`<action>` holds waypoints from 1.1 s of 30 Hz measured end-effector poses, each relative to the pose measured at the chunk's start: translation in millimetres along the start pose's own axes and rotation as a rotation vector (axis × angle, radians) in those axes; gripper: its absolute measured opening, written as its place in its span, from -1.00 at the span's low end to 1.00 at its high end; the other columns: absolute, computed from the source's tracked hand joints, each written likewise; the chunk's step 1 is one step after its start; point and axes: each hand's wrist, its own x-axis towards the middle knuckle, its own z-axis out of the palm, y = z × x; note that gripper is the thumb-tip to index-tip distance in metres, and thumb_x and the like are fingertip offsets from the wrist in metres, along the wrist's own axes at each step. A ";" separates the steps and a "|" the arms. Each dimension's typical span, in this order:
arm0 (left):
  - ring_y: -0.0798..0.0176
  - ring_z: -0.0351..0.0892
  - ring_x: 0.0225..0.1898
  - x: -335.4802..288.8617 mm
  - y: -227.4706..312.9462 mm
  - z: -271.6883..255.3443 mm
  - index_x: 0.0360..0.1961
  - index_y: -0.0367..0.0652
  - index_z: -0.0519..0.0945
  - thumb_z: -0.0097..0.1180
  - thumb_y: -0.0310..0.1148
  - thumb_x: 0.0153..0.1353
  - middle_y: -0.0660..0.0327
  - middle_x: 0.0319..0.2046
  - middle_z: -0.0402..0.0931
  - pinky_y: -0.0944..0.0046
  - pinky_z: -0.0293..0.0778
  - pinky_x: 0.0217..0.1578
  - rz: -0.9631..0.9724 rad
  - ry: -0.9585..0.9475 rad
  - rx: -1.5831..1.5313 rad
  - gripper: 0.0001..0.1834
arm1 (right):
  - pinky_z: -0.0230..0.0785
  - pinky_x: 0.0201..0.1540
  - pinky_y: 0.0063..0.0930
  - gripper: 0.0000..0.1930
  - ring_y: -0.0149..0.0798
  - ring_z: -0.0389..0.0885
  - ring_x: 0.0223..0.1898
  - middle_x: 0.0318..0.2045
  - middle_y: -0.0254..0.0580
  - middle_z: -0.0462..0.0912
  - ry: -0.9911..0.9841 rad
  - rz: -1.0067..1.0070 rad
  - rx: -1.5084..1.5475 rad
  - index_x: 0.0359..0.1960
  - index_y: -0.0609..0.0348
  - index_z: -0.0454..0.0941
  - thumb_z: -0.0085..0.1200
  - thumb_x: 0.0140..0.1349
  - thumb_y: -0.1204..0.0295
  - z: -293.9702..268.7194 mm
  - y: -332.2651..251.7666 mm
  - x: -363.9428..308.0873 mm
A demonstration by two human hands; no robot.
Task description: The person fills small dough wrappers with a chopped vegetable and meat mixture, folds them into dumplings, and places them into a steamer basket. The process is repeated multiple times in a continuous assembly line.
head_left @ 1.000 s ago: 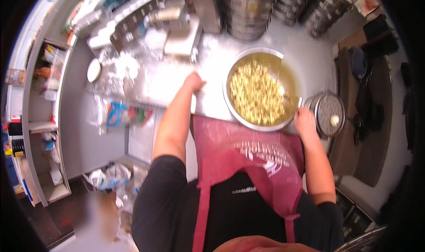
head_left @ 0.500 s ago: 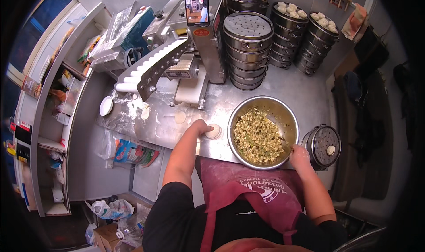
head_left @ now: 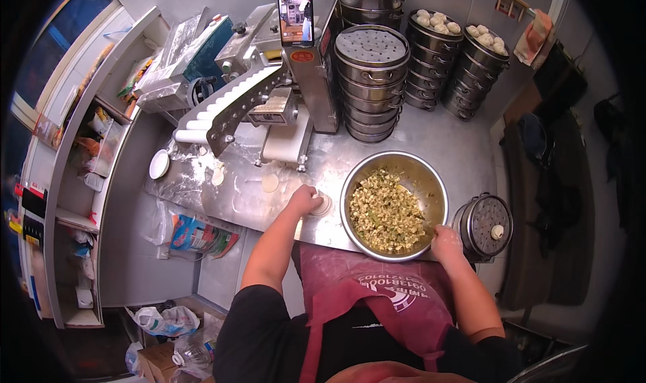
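Note:
My left hand (head_left: 305, 200) is closed at the left edge of a small stack of round dough wrappers (head_left: 325, 206), thumb and fingers pinching there. A large steel bowl (head_left: 346, 216) stands right of the stack at the table's near edge. Chopped filling (head_left: 385, 211), pale with green bits, lies heaped in it. At the bowl's lower right rim, my right hand (head_left: 447, 244) is closed; whatever its fingers hold is hidden. One single dough wrapper (head_left: 270, 182) lies flat, left of and beyond the stack.
A dough machine with a roller conveyor (head_left: 222, 107) stands beyond my left hand. Stacked steamers (head_left: 372, 83) rise behind the bowl, two topped with buns (head_left: 437, 22). A smaller steamer (head_left: 489, 225) stands right of the bowl. A white dish (head_left: 159, 164) sits far left; a phone (head_left: 296, 14) is mounted above.
The whole view has shifted slightly. My left fingers have curled in at the stack's edge. My right hand has drawn in against the rim; a dark streak beside it in the bowl no longer shows.

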 end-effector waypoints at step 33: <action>0.18 0.58 -0.04 -65.6 188.0 51.7 0.37 -0.20 0.00 0.22 -0.54 0.11 0.09 -0.01 0.48 0.17 0.55 -0.02 0.069 -1.040 -1.653 -0.14 | 0.24 0.18 -0.17 -0.69 0.03 0.40 0.10 -0.02 -0.05 0.56 0.245 -0.524 0.397 -0.13 0.15 0.63 0.14 0.16 0.25 9.4 -72.1 84.4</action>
